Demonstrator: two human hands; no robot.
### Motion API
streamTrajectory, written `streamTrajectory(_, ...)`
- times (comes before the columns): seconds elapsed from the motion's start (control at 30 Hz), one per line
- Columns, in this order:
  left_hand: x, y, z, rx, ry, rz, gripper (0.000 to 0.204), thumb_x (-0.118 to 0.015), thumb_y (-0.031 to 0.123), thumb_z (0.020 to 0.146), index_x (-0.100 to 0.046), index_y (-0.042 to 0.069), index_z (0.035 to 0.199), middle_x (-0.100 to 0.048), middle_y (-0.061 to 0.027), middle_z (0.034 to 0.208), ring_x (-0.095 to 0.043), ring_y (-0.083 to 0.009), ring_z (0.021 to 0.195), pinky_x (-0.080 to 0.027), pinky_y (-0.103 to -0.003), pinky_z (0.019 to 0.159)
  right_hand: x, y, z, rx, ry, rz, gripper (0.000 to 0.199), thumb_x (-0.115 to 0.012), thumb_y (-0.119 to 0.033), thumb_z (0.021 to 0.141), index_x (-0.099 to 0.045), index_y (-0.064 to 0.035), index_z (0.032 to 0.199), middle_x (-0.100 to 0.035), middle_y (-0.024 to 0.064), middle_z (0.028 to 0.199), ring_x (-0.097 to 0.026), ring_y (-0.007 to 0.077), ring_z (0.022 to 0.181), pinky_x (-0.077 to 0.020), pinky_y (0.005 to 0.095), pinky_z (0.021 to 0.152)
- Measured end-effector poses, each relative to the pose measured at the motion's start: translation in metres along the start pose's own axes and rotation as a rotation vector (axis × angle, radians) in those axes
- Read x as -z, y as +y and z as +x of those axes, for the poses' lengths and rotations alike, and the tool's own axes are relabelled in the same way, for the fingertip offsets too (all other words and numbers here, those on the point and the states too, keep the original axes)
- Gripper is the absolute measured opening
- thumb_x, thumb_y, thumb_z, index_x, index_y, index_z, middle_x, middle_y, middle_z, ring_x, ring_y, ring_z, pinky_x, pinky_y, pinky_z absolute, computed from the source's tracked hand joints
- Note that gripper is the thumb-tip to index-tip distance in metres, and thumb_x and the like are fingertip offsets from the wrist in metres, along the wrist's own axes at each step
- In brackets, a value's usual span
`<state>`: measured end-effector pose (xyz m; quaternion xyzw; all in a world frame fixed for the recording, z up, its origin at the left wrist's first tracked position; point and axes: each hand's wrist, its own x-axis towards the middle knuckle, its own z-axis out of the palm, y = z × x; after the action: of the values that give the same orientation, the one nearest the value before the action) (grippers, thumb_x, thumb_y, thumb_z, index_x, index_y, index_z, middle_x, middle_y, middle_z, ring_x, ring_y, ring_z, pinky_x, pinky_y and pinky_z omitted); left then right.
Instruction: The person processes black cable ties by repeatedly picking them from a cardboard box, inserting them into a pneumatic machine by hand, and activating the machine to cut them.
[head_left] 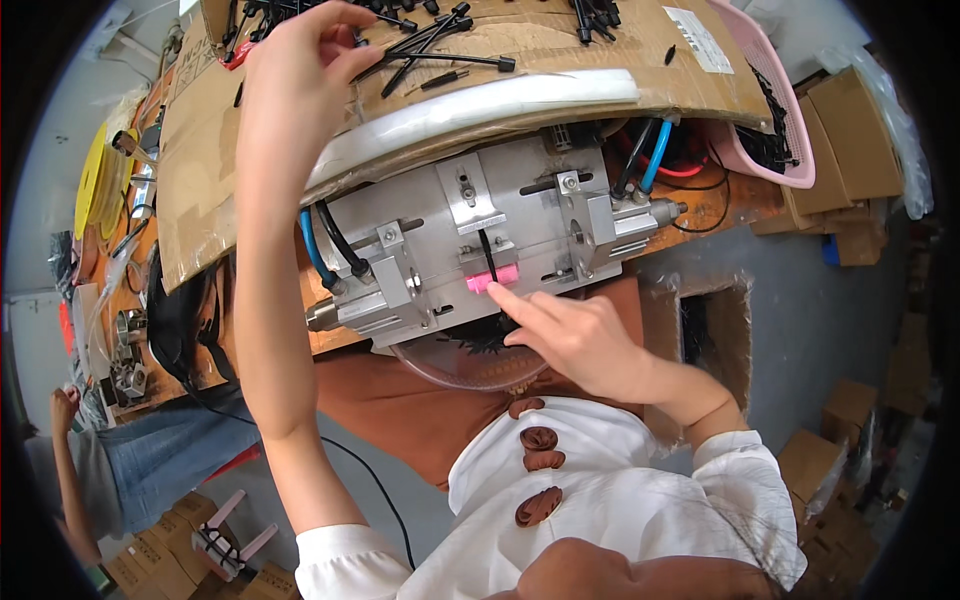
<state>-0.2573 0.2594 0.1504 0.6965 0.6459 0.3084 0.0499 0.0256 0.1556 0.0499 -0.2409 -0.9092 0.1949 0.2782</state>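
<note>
Left forearm (270, 240) stretched up front, left hand (318, 60) held at loose rods (425, 42) on cardboard (555, 42); fingertips bunched, but whether rod is actually pinched can't be told. Right hand (585, 340): index tip rested on pink piece (492, 278), other fingers loosely bent, nothing seen grasped. Black rod (486, 250) is seated in metal jig (425, 195), lower end at pink piece. Probably super light, bit bendy, maybe slick; best pinched mid-shaft. Thin, plain black, slightly slanted.
</note>
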Motion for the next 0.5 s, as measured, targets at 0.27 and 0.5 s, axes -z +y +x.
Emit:
streamTrajectory(0.27, -0.037, 0.097, -0.166, 0.043, 0.217, 0.136, 0.076, -0.070, -0.010, 0.068, -0.046, 0.004, 0.138, -0.054, -0.0078, 0.088, -0.052, -0.0188, 0.081, -0.045, -0.029, 0.074, 0.081, 0.057, 0.169, 0.093, 0.061, -0.398, 0.025, -0.062, -0.011, 0.085, -0.058, -0.0019, 0.109, -0.066, 0.0162, 0.093, -0.065, 0.0260, 0.082, -0.0519, 0.0341, 0.065)
streamTrajectory(0.5, -0.104, 0.114, -0.223, 0.021, -0.039, 0.232, 0.065, -0.057, -0.004, 0.070, -0.043, -0.008, 0.134, -0.052, -0.0105, 0.096, -0.049, -0.0222, 0.081, -0.043, -0.031, 0.072, 0.113, 0.065, 0.192, 0.084, -0.279, 0.042, 0.020, -0.059, -0.012, 0.085, -0.062, 0.0013, 0.100, -0.065, 0.0136, 0.079, -0.062, 0.0204, 0.070, -0.0493, 0.0313, 0.065)
